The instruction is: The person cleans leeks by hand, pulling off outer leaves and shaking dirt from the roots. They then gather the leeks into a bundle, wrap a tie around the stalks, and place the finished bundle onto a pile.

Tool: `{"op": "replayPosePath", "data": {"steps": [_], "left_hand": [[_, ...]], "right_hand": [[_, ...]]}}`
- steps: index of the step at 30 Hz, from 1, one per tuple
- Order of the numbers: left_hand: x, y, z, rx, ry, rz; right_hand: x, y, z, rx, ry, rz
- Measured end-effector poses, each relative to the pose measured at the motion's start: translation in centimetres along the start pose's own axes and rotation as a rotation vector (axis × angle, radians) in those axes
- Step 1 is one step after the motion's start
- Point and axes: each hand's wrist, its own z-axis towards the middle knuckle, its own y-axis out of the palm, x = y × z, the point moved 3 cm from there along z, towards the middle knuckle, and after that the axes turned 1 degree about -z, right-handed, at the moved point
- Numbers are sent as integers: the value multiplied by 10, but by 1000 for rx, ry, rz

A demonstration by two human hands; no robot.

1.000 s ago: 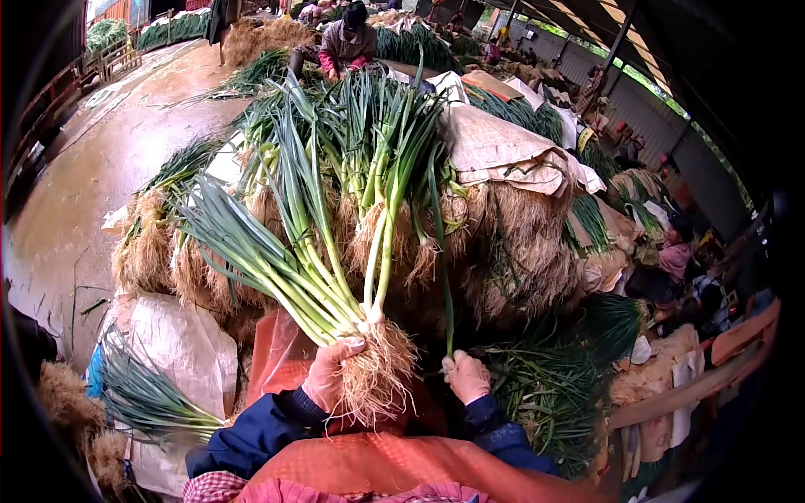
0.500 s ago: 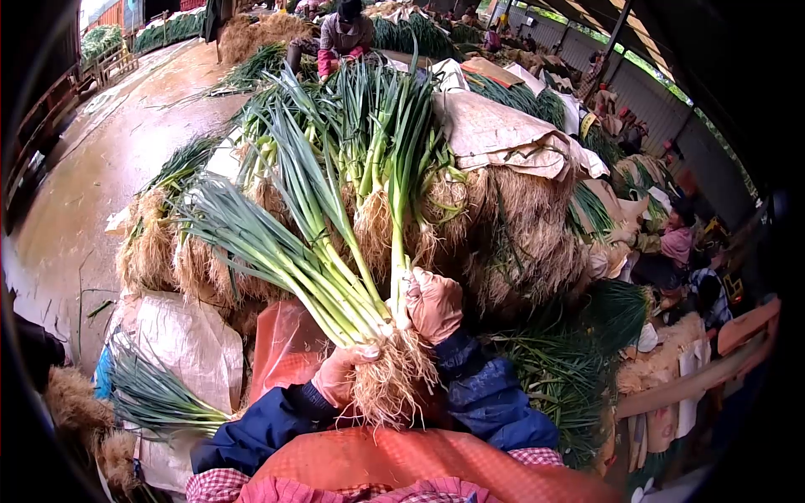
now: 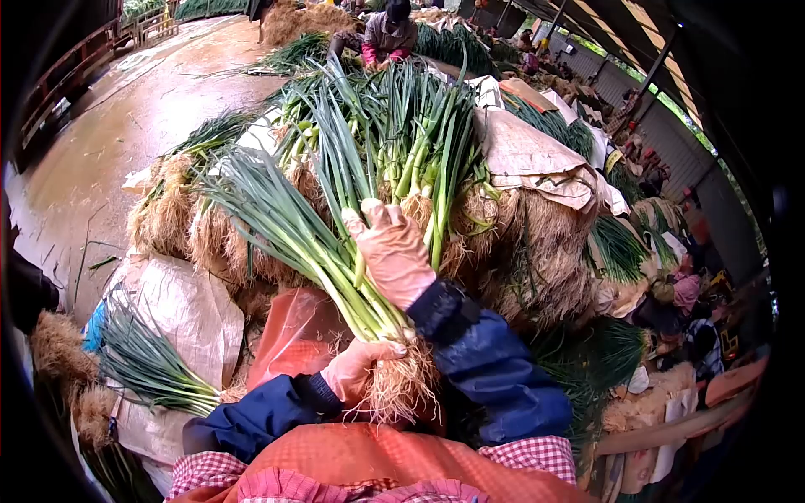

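Note:
A bunch of green onions (image 3: pixel 335 289) leans up and to the left before me, its pale stalks ending in a tangle of stringy roots (image 3: pixel 398 386). Wrapped around the white stalk ends, just above those roots, is my left hand (image 3: pixel 360 369) in a pale glove. My right hand (image 3: pixel 394 256), gloved alike, lies higher up across the stalks with its fingers bent over them. Its back faces me, so what sits under the palm is hidden.
A large heap of green onions (image 3: pixel 419 134) with hanging roots stands ahead, partly under a beige sheet (image 3: pixel 537 151). Another bunch (image 3: pixel 155 360) lies at left on a whitish sack (image 3: pixel 197 310). A person (image 3: pixel 390 38) bends behind the heap. A wooden bar (image 3: pixel 679 427) is at right.
My right hand has moved from the stalk bases beside the roots up and left onto the stalks. My left hand keeps its hold. The view has shifted slightly.

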Motion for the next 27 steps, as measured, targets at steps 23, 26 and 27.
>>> {"op": "replayPosePath", "data": {"steps": [23, 26, 27], "left_hand": [[11, -24, -17, -96, 23, 63], [11, -22, -27, -82, 11, 49], [14, -10, -31, -165, 7, 4]], "right_hand": [[18, -33, -107, -448, 659, 1038], [19, -20, -105, -290, 344, 1050], [17, -23, -98, -208, 257, 1160]]}}
